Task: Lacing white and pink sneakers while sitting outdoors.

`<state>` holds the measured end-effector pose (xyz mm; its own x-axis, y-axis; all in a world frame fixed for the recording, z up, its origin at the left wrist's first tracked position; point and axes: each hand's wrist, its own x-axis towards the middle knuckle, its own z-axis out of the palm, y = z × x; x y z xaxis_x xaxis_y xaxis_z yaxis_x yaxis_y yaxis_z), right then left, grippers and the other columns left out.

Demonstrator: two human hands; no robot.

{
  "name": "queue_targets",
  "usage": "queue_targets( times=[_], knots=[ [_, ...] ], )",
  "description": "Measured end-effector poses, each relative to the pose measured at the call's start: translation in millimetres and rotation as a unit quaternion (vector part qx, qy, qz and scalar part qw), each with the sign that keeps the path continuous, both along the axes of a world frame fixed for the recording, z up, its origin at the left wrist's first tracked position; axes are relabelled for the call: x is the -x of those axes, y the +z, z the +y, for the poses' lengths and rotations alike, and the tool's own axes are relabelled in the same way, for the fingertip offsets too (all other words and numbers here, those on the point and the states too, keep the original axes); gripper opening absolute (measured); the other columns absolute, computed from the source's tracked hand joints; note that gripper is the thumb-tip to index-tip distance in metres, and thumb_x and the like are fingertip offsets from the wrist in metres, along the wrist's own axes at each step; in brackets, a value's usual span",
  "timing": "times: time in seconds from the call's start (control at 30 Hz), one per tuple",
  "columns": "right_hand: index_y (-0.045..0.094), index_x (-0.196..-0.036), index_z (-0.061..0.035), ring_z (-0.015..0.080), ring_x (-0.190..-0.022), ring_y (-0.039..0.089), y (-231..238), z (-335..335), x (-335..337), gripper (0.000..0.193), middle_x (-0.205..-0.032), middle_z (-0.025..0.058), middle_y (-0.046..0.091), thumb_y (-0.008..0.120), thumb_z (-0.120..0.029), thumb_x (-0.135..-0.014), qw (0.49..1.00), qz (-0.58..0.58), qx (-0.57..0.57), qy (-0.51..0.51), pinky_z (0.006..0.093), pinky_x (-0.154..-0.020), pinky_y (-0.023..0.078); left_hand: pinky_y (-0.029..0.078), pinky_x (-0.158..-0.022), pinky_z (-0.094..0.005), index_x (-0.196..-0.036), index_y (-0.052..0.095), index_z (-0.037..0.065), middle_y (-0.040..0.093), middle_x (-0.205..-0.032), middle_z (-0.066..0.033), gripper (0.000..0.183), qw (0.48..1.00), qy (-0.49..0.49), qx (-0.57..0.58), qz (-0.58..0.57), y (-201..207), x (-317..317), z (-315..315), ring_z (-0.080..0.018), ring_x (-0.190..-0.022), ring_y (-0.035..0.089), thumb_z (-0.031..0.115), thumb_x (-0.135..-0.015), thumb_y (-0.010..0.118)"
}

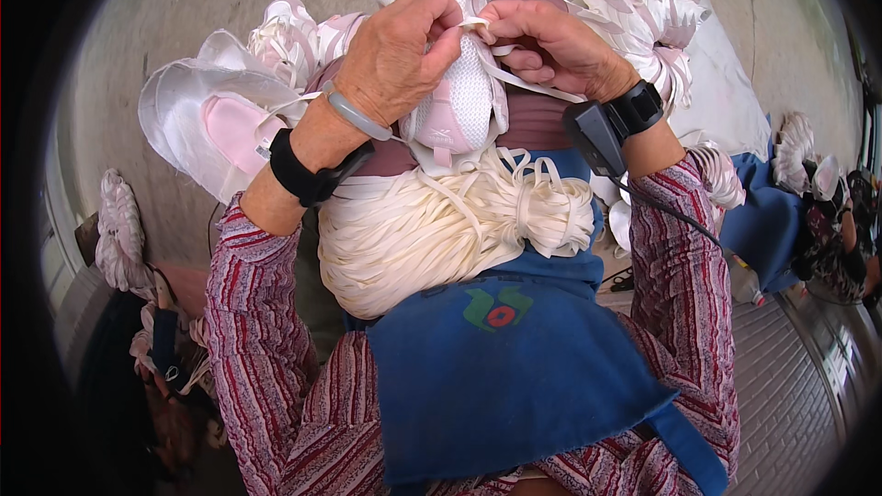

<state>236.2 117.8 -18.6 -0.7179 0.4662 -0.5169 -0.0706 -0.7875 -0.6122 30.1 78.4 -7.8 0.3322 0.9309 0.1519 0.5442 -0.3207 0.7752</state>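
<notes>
A white and pink shoe upper point(459, 92) with a mesh surface lies across my lap, between my two hands. Thumb and forefinger of my left hand point(395, 55) are closed around a cream shoelace point(473, 23) above the upper. From the other side my right hand point(560, 46) pinches the same lace, its other fingers curled under. One loose length of lace trails below the right hand. Just in front of my body, a thick bundle of cream laces point(404, 239) rests on my lap, tied near its right end.
Stacked pink and white uppers point(638, 23) sit on a white sheet point(712, 73) at the right. At the left are a translucent bag point(188, 110) with a pink piece inside and more uppers point(285, 41). Other people's arms show at both lower sides. My blue apron point(514, 386) covers my front.
</notes>
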Motion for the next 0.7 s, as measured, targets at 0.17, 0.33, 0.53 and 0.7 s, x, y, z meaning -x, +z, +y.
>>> queue_targets(
  times=[0.17,0.33,0.53,0.7],
  knots=[
    [0.056,-0.094,-0.0028,0.0018,-0.05,0.034,-6,6,-4,0.01,-0.074,-0.0037,0.046,0.053,-0.012,-0.092,0.998,0.049,0.014,0.047,0.0154,-0.036,0.024,0.046,-0.063,-0.0302,-0.089,0.056,0.001,0.057,-0.078,-0.0096,0.009,1.0,0.006,-0.01,-0.006,-1,1,0,-0.0209,-0.069,0.058,0.003,-0.083,0.061],
    [0.056,-0.093,-0.0027,0.0027,-0.054,0.038,-1,1,3,0.011,-0.077,-0.0024,0.047,0.053,-0.013,-0.092,1.0,0.002,-0.008,-0.016,0.0161,-0.037,0.026,0.047,-0.064,-0.0302,-0.091,0.055,0.0,0.058,-0.082,-0.0106,0.011,0.999,0.0,-0.032,0.016,1,7,0,-0.0217,-0.071,0.059,0.004,-0.083,0.061],
    [0.055,-0.093,-0.0017,0.0031,-0.055,0.039,-8,2,-1,0.015,-0.078,-0.0015,0.047,0.054,-0.017,-0.092,0.999,0.004,-0.033,-0.013,0.0158,-0.038,0.027,0.047,-0.069,-0.0306,-0.101,0.057,-0.001,0.061,-0.09,-0.0119,0.017,0.998,0.033,0.03,0.046,-1,29,-12,-0.0219,-0.077,0.06,0.006,-0.085,0.059],
    [0.055,-0.092,-0.0017,0.003,-0.056,0.039,-9,2,1,0.018,-0.08,-0.0009,0.048,0.054,-0.02,-0.093,1.0,0.006,-0.02,-0.011,0.0154,-0.039,0.028,0.048,-0.067,-0.0311,-0.103,0.06,0.0,0.061,-0.089,-0.0122,0.017,0.997,0.02,0.043,0.054,1,34,-10,-0.0221,-0.077,0.06,0.006,-0.087,0.058]
  ],
)
